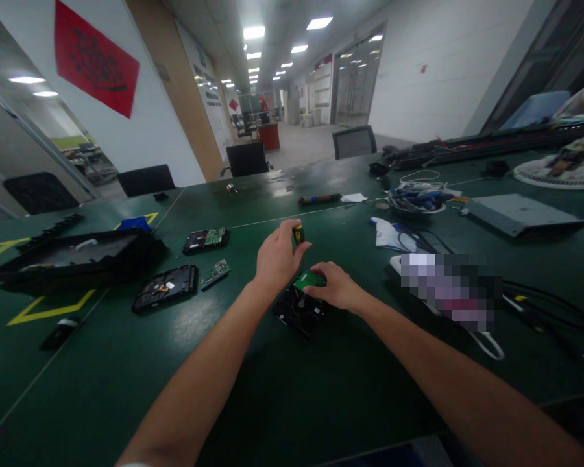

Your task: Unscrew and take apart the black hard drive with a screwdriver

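A black hard drive (294, 312) lies on the green table in front of me, with a green circuit board (307, 280) at its far end. My left hand (278, 256) is closed around a yellow-and-black screwdriver (298, 235), held upright over the board's far side. The screwdriver's tip is too small to make out. My right hand (335, 285) grips the green circuit board by its right edge, thumb on top. Whether the board is fully off the drive, I cannot tell.
Left of my arms lie two more hard drives (165, 287) and a loose circuit board (216, 274). A black tray (73, 256) stands at the far left. On the right are a pixelated phone-like object, cables (545, 305), a metal box (525, 214) and a bowl of cables (416, 198).
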The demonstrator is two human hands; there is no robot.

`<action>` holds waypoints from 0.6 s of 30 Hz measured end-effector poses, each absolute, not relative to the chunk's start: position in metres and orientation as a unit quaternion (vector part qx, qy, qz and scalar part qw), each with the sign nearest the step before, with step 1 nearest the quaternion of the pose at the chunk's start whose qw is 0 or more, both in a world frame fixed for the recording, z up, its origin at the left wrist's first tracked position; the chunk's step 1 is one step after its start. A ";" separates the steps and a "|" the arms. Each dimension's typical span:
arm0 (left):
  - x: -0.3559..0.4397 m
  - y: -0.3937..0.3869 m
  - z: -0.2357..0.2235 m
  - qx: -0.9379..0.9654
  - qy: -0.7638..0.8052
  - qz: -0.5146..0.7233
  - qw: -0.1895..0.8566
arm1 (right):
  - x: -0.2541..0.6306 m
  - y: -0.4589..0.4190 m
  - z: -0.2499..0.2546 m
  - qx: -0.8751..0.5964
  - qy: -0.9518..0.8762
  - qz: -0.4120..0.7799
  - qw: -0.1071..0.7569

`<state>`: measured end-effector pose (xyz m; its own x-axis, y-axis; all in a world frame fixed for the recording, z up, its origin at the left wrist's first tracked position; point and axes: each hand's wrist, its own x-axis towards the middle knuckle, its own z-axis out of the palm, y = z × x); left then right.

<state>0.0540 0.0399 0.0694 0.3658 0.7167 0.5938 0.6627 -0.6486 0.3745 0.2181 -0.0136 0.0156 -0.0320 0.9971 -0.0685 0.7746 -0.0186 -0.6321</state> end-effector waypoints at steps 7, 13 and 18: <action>0.053 0.037 0.074 0.843 0.375 0.386 -0.005 | 0.218 -0.012 0.011 -0.663 -0.667 0.260 0.217; 0.054 0.038 0.071 0.833 0.396 0.386 0.014 | 0.220 -0.011 0.009 -0.659 -0.672 0.257 0.220; 0.055 0.039 0.070 0.822 0.404 0.397 0.051 | 0.221 -0.009 0.005 -0.656 -0.676 0.250 0.226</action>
<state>0.0546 0.0391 0.0699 0.3583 0.7051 0.6120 0.6233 -0.6686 0.4054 0.2210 -0.0094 0.0052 -0.0373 0.9991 -0.0218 0.7733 0.0151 -0.6339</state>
